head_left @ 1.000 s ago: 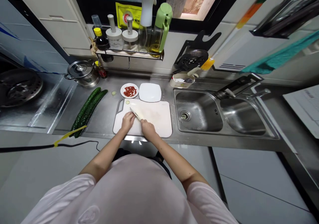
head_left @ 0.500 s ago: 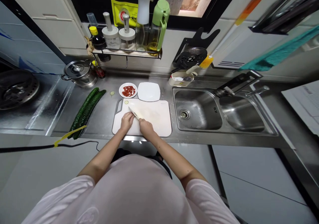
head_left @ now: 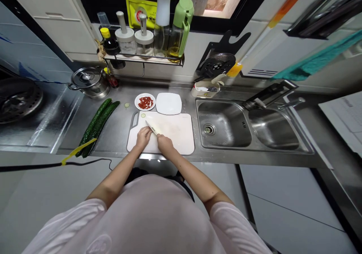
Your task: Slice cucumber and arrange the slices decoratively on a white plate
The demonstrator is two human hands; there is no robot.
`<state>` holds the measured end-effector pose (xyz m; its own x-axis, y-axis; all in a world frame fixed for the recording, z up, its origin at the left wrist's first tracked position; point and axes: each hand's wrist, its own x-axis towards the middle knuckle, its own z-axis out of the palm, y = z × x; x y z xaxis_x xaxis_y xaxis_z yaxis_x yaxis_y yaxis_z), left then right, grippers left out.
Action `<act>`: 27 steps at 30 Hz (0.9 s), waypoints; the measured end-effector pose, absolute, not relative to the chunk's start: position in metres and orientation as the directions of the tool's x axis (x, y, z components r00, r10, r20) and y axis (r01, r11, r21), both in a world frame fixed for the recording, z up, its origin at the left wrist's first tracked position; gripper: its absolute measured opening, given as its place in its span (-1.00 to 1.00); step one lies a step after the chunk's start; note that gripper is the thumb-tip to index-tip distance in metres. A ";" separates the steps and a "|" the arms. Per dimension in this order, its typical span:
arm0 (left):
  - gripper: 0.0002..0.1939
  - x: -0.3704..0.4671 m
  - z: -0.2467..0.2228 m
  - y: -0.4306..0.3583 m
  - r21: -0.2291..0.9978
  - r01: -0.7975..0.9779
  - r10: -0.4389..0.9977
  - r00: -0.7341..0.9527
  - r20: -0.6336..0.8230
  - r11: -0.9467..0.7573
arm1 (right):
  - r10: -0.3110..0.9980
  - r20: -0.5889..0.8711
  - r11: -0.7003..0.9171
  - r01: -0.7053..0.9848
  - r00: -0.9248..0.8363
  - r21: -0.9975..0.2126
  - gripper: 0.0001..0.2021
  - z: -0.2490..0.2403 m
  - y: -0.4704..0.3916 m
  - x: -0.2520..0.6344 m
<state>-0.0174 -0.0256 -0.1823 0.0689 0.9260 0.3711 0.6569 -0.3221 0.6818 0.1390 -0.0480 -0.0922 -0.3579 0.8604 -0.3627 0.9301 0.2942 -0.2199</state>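
On the white cutting board (head_left: 179, 133), my right hand (head_left: 164, 144) is wrapped around the handle of a kitchen knife (head_left: 150, 126). Its blade points up and to the left. My left hand (head_left: 143, 136) is close beside the blade, its fingers bent and pressed together on the board; whatever they hold is hidden under them. A pale green round slice (head_left: 143, 115) lies near the board's top left corner. Behind the board stand a white plate of chopped red pieces (head_left: 145, 103) and a bare white square plate (head_left: 169, 103).
Two long cucumbers (head_left: 97, 126) lie on the steel counter to the left, crossed by a yellow tie (head_left: 79, 151) on a black cable. Another pale slice (head_left: 126, 105) rests nearby. A lidded pot (head_left: 89, 82) stands behind; a double sink (head_left: 223, 124) is at right.
The camera view has shifted very slightly. Both hands and the knife keep nearly the same place on the board.
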 end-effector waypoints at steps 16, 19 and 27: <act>-0.85 -0.017 -0.183 -0.025 0.685 0.649 0.922 0.067 0.382 -0.331 | 0.861 -0.363 0.290 0.930 -0.356 -0.225 -0.71 -0.099 -0.045 0.136; -0.85 -0.017 -0.183 -0.025 0.685 0.649 0.922 0.065 0.383 -0.330 | 0.863 -0.363 0.284 0.931 -0.352 -0.228 -0.71 -0.100 -0.040 0.133; -0.85 -0.016 -0.180 -0.026 0.689 0.641 0.919 0.064 0.389 -0.337 | 0.858 -0.359 0.288 0.923 -0.367 -0.255 -0.71 -0.098 -0.036 0.135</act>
